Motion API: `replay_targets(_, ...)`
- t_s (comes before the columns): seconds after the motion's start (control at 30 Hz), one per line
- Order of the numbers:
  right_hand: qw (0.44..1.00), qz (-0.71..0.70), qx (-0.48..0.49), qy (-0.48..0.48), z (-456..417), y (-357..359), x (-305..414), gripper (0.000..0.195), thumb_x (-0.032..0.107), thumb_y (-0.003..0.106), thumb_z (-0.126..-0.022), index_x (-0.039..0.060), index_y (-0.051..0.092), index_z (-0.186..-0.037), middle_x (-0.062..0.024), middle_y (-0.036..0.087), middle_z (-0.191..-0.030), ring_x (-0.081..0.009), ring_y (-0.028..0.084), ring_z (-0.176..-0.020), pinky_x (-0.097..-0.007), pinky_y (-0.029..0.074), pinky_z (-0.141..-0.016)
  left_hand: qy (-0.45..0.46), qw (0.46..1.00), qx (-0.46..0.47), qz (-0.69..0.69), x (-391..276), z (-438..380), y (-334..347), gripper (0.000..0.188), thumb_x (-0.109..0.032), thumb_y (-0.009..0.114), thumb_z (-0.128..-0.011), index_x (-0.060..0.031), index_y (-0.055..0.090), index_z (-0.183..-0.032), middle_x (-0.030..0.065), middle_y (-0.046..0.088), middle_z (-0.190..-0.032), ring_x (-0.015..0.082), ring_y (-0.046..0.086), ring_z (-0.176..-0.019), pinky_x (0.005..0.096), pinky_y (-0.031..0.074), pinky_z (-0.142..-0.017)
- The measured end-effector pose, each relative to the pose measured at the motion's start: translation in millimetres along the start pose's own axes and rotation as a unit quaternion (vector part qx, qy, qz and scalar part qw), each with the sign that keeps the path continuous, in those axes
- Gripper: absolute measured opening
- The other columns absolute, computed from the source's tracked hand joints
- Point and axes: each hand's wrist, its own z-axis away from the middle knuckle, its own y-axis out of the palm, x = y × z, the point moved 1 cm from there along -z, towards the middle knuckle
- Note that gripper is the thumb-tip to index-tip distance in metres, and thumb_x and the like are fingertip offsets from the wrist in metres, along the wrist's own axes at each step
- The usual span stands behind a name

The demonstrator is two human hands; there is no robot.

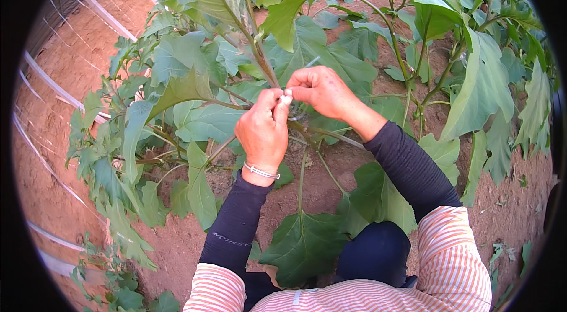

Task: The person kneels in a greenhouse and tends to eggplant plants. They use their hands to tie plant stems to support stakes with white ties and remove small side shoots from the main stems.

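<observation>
My left hand (265, 124) and my right hand (325, 90) meet at the stem (266, 66) of a broad-leaved plant that looks like an eggplant. Between the fingertips of both is a small white piece (286, 98), perhaps a tie or cord; its exact kind is too small to tell. Behind the right hand a thin pale strip end (312, 62) sticks up. Just below the fingers, a pale loop (297, 116) lies near the stem's fork (297, 126). My fingers hide the stem where they meet.
Large leaves (303, 241) spread low before my knee (374, 252). More plants (480, 73) crowd the right, over brown soil (177, 263). At the left are pale strips (95, 4) and thin cords (44, 161). A leaf (177, 95) overhangs left of my left hand.
</observation>
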Motion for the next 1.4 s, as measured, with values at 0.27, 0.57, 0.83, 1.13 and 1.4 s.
replay_targets(0.27,0.980,0.117,-0.142,-0.076,24,13,15,0.017,0.012,0.067,-0.077,0.0070,0.063,-0.092,-0.0082,0.061,-0.079,-0.0294,0.061,-0.071,-0.0395,0.047,-0.061,-0.049,0.990,-0.001,0.129,6,2,-3,0.010,-0.009,0.062,-0.078,-0.0001,0.059,-0.075,0.0141,0.063,-0.094,0.0287,0.062,-0.078,0.0336,0.048,-0.068)
replay_targets(0.57,0.980,0.060,-0.184,-0.039,48,30,31,0.021,0.009,0.068,-0.073,0.0078,0.057,-0.091,-0.0073,0.058,-0.083,-0.0283,0.061,-0.071,-0.0376,0.048,-0.059,-0.046,0.985,0.089,0.143,6,-14,-2,0.013,-0.010,0.060,-0.073,0.0023,0.056,-0.071,0.0154,0.058,-0.101,0.0287,0.058,-0.094,0.0359,0.046,-0.083)
replay_targets(0.83,0.970,0.110,-0.206,-0.064,49,37,20,0.011,0.011,0.065,-0.077,0.0070,0.055,-0.082,-0.0087,0.057,-0.074,-0.0307,0.059,-0.063,-0.0390,0.045,-0.054,-0.023,0.988,0.063,0.137,-1,-11,-6,0.026,-0.020,0.062,-0.083,0.0027,0.056,-0.072,0.0142,0.059,-0.089,0.0279,0.059,-0.081,0.0346,0.046,-0.073)
replay_targets(1.13,0.958,0.269,-0.061,-0.080,93,54,-9,0.013,0.009,0.060,-0.079,0.0077,0.048,-0.082,-0.0097,0.048,-0.077,-0.0295,0.059,-0.070,-0.0422,0.046,-0.054,-0.067,0.992,0.040,0.097,29,-24,-4,0.018,-0.021,0.057,-0.092,-0.0051,0.064,-0.088,0.0001,0.065,-0.079,0.0052,0.060,-0.072,0.0206,0.045,-0.054)
replay_targets(1.4,0.988,0.104,-0.113,0.005,81,33,18,0.030,0.015,0.067,-0.082,0.0074,0.059,-0.111,-0.0115,0.062,-0.079,-0.0276,0.060,-0.061,-0.0356,0.049,-0.056,-0.075,0.971,0.058,0.219,0,40,-53,0.051,-0.018,0.063,-0.087,0.0026,0.047,-0.130,0.0190,0.057,-0.124,0.0222,0.060,-0.105,0.0328,0.051,-0.081)
